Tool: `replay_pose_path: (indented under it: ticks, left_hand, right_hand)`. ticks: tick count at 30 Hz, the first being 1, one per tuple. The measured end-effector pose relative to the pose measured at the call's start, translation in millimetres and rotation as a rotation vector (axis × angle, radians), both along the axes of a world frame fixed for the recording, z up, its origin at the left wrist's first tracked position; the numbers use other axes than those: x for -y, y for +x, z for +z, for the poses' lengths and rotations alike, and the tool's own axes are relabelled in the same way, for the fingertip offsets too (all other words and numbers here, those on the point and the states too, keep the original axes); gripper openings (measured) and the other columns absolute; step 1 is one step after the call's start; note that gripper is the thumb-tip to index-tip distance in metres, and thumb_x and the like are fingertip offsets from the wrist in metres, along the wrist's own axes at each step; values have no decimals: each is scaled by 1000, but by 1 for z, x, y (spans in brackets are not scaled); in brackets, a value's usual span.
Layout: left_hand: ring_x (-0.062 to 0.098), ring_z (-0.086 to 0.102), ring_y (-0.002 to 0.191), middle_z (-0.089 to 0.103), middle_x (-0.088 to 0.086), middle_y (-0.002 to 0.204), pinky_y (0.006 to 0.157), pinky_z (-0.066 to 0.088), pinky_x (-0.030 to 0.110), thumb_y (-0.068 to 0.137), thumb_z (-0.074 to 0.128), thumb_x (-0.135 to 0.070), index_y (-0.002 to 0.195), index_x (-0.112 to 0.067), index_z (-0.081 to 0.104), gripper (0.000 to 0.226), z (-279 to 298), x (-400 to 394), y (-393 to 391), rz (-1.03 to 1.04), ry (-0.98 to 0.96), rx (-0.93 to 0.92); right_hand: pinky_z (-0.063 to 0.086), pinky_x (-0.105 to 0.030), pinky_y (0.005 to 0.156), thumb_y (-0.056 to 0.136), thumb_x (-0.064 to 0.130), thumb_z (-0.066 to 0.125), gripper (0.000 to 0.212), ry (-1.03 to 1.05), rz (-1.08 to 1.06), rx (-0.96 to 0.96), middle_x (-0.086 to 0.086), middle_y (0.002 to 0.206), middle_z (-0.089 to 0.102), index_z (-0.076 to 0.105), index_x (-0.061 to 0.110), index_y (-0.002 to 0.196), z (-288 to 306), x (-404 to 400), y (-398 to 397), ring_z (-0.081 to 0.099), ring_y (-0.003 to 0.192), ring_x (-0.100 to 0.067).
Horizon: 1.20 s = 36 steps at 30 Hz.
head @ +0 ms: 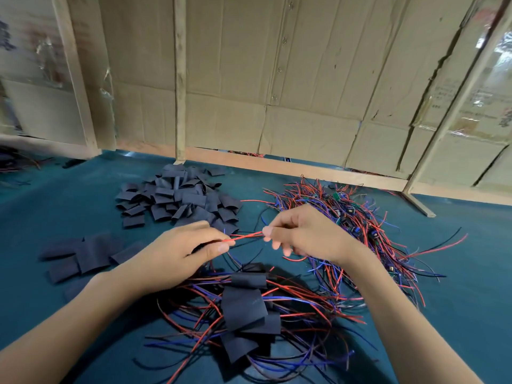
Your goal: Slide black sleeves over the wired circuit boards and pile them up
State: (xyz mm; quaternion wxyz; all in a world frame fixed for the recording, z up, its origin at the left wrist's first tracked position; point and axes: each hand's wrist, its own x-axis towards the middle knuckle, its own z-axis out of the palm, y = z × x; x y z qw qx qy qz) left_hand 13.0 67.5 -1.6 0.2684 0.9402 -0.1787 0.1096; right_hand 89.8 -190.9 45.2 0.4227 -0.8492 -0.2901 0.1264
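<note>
Both hands meet over the middle of the frame, stretching thin red wires (246,236) between them. The left hand (177,253) has its grip closed on the wires, thumb pressed to forefinger, with something dark tucked under the fingers that I cannot make out. The right hand (302,234) pinches the other end between thumb and forefinger, its remaining fingers loosely curled below.

Everything lies on a counter (69,206) covered in a matte teal, felt-like cloth. Just below the hands, at lower centre, sits the finished pile (249,309): flat, soft-looking black sleeves, slightly creased, with glossy red, blue and black wires fanning out of them in loose curves. In the upper middle, beyond the left hand, is a heap of empty sleeves (177,195), short flattened tubes of dull black, some gaping open at the ends. A few more sleeves (83,256) lie flat at the left, overlapping one another. At the right, behind and beside the right hand, sprawls a tangle of unsleeved boards (357,214), small green and dark pieces buried in a wiry nest of red, blue and black strands.

Across the top of the frame stands a wall of creased brown cardboard (277,79), fixed to pale, rough wooden battens (180,79).
</note>
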Motion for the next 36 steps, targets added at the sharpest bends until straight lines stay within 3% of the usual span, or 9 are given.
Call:
replay_pose_path:
  ticks: [3,10,13,17,21,23,26,31,36]
  left_hand:
    - [3,59,90,54,-19,97,82,48,29,91,43,-61,103,-43,69,34,-6,-4,5,-11,-3,7]
    - [3,65,92,66,-23,99,86,50,32,91,62,-41,111,-48,71,23,-17,-1,13,-13,-156,-71]
    - [2,65,83,68,-20,90,79,51,36,90,67,-39,109,-50,72,22,-22,1,13,-3,-136,-91]
    - [-8,64,85,70,-29,87,79,48,22,90,70,-35,93,-43,77,11,-26,2,16,83,-232,-2]
    - [-4,63,68,72,-20,78,66,43,13,83,72,-45,77,-40,74,8,-26,-4,16,141,-363,-3]
    - [1,50,46,66,-14,61,50,37,11,82,72,-47,78,-39,74,9,-30,-9,16,166,-489,-16]
    - [10,38,41,57,-2,50,45,33,19,81,71,-52,79,-32,75,20,-32,-13,18,183,-613,-36]
    - [8,43,43,64,-8,59,47,36,15,87,68,-45,84,-28,75,18,-34,-13,19,131,-640,-17]
    - [17,49,63,70,6,85,58,42,30,98,45,-34,121,-50,55,30,-35,-15,23,115,-782,19]
  right_hand:
    - [38,-9,48,97,19,67,17,-16,5,34,10,60,66,71,10,83,-21,3,-5,56,49,-2]
    - [46,-19,68,98,23,64,18,152,-144,171,14,67,65,67,25,81,-66,4,-21,56,62,1]
    - [49,-28,73,101,23,60,18,177,-168,240,10,71,67,67,17,85,-69,1,-21,58,64,-3]
    - [50,-35,75,103,27,56,21,143,-144,269,-2,75,68,64,14,88,-71,1,-20,61,69,-18]
    - [47,-33,73,104,29,52,25,113,-151,239,6,70,63,61,15,85,-72,-1,-21,55,67,-7]
    - [46,-33,71,105,29,51,27,117,-160,213,8,67,60,60,14,83,-74,-2,-21,53,65,-6]
    - [39,-22,60,105,28,51,30,166,-185,145,6,61,56,60,10,82,-74,-2,-19,48,58,-5]
    - [34,-14,48,105,19,50,33,242,-189,44,9,53,54,57,6,76,-67,-2,-17,43,46,-2]
    - [35,-15,46,106,18,48,33,305,-217,7,12,53,55,56,8,75,-66,0,-15,44,47,-3]
